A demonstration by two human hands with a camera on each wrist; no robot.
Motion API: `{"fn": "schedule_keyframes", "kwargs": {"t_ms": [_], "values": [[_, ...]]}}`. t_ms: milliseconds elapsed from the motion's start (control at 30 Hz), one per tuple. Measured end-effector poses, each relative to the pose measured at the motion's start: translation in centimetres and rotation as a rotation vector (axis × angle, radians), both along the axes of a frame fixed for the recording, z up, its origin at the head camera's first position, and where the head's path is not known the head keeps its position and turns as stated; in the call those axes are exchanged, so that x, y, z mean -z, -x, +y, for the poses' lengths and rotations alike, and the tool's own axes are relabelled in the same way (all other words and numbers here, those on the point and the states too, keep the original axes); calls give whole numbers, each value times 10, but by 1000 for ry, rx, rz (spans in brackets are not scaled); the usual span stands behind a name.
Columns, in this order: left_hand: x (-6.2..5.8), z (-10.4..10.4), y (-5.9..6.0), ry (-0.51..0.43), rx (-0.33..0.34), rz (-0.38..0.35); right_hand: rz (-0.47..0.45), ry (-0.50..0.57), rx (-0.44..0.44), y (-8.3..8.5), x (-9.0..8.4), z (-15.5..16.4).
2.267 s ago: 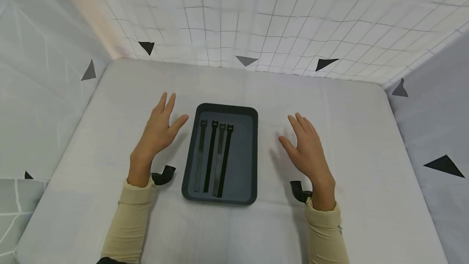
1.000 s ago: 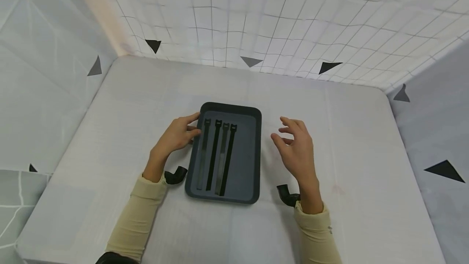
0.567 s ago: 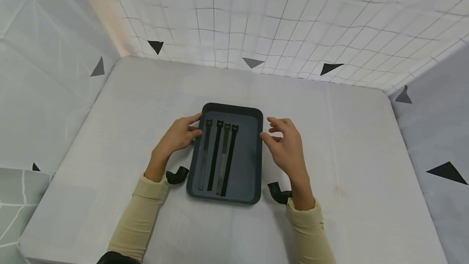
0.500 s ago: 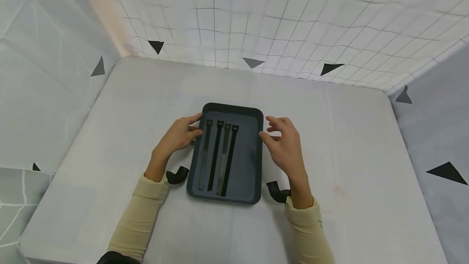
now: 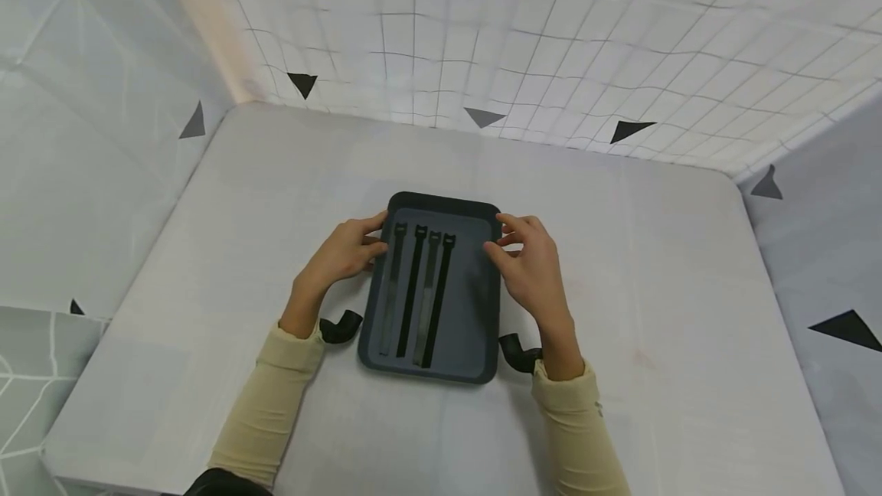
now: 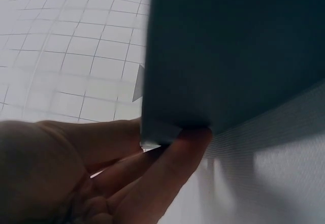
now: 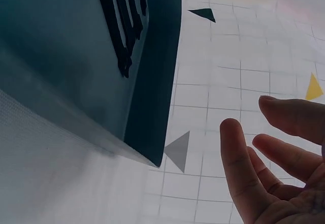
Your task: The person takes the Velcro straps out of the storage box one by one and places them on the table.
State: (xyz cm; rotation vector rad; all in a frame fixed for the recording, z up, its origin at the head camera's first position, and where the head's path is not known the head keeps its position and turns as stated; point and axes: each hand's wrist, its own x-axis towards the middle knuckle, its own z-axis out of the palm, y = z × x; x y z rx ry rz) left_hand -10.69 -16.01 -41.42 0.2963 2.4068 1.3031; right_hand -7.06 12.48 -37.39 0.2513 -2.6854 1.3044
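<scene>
Dark tray (image 5: pixel 475 327), long axis away from the person, between both hands.

I can't read any words, numbers or brand names here. My dark tray (image 5: pixel 482 343) has no label on it. The white walls (image 5: pixel 482 29) behind the tray only show grid lines and small dark triangles (image 5: pixel 485 116), not letters.
</scene>
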Motion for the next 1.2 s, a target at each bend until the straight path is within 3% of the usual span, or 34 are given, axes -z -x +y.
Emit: {"fn": "schedule_keyframes", "kwargs": {"t_ms": [233, 1200], "values": [[0, -1, 0, -4, 2, 9, 4, -21, -9, 3, 3, -5], [-1, -1, 1, 2, 3, 6, -144, -97, -83, 23, 17, -25]]}}
